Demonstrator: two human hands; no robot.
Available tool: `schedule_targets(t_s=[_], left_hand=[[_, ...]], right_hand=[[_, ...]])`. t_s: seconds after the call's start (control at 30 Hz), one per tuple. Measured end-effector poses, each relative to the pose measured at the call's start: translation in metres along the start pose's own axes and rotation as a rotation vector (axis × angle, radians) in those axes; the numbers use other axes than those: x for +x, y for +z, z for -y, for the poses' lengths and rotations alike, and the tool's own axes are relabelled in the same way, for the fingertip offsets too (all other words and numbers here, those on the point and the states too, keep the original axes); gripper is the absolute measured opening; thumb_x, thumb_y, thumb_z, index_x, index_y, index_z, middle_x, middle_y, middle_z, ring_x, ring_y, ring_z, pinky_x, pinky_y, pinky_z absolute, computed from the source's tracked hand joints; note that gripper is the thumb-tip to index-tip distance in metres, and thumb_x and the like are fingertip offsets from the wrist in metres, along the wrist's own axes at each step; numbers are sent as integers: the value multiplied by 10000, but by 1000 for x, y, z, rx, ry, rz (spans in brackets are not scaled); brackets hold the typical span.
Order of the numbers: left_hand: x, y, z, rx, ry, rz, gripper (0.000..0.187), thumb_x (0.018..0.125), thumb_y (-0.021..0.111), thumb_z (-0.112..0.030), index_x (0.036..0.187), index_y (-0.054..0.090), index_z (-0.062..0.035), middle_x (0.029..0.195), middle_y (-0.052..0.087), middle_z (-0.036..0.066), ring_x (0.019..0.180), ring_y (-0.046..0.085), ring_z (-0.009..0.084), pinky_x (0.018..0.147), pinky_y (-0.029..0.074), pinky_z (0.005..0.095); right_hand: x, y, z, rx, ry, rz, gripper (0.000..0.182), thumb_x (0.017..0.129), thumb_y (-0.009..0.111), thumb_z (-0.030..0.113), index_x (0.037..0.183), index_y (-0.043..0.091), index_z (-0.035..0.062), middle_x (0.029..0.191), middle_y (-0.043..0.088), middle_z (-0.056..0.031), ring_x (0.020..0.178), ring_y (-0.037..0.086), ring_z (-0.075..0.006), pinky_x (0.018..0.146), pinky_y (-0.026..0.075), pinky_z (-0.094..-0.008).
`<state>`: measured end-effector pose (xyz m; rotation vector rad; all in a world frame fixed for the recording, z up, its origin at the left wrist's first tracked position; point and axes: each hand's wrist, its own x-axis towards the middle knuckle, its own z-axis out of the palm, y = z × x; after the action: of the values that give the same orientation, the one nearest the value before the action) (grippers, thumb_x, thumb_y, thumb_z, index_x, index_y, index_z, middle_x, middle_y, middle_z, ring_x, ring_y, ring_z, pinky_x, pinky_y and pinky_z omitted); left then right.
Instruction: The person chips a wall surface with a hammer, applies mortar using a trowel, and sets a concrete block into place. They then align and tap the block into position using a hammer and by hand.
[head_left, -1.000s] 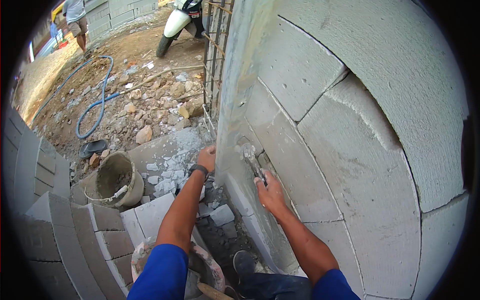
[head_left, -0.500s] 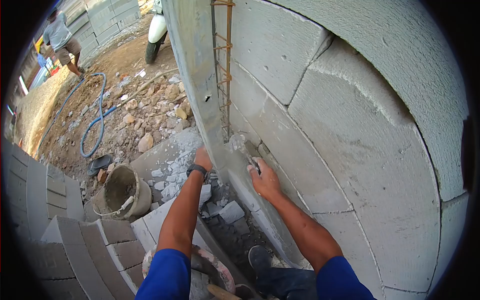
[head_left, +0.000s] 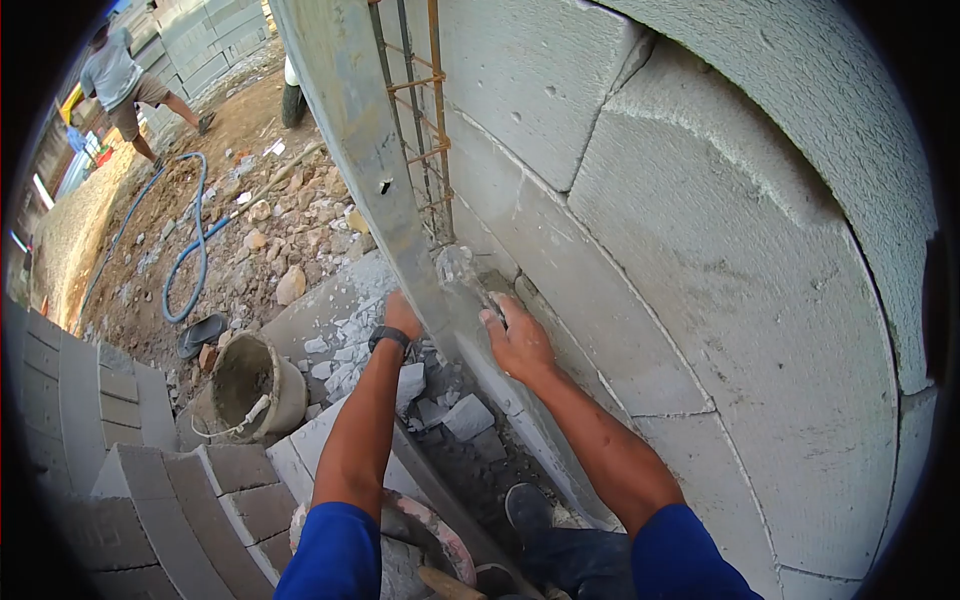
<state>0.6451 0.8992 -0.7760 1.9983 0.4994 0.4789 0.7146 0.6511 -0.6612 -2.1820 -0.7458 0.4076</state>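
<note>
My left hand (head_left: 403, 314), with a dark watch at the wrist, is at the left edge of an upright grey board (head_left: 375, 165); its fingertips are hidden behind the board. My right hand (head_left: 518, 338) is closed round the dark handle of a trowel (head_left: 462, 268), whose mortar-smeared blade lies at the foot of the board. Rusty rebar (head_left: 436, 110) stands just behind the board, beside a wall of large grey blocks (head_left: 720, 260).
A mortar bucket (head_left: 290, 395) stands at the left, near stacked blocks (head_left: 160, 500). Broken block pieces (head_left: 466, 418) lie between my arms. Beyond are rubble, a blue hose (head_left: 203, 235), a sandal (head_left: 201, 336) and another person (head_left: 120, 80).
The board and rebar appear further left in view. My right hand and the trowel have shifted slightly left and up. The other person's legs are now spread in a stride.
</note>
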Motion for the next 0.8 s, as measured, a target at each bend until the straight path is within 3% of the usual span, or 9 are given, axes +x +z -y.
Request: schedule_targets(t_s=[0.17,0.5,0.6,0.8], left_hand=[[14,13,60,-22,73,28,180,905,752,-147,883,654,3,905,727,57,834,669,159,755,535,335],[7,8,37,-30,11,45,159,927,725,-149,945,684,3,948,734,77,883,686,186,806,538,341],[7,4,23,140,150,50,177,945,703,-172,954,701,4,957,741,85,900,693,212,819,535,344],[15,-1,18,-12,55,62,167,962,672,-142,993,723,14,975,750,92,894,700,222,836,550,341]], right_hand=[[3,-10,11,-14,62,68,516,1028,535,382,1388,559,12,1229,665,-314,1156,630,-489,1002,480,-509],[-2,-3,20,89,33,27,509,1034,542,386,1387,569,20,1204,672,-316,1138,640,-483,995,477,-493],[-1,-7,23,111,38,29,521,1035,547,399,1396,564,23,1207,675,-309,1141,642,-477,999,476,-489],[0,-9,16,145,14,-16,522,1033,555,396,1383,574,9,1201,684,-295,1130,655,-455,1000,481,-468]])
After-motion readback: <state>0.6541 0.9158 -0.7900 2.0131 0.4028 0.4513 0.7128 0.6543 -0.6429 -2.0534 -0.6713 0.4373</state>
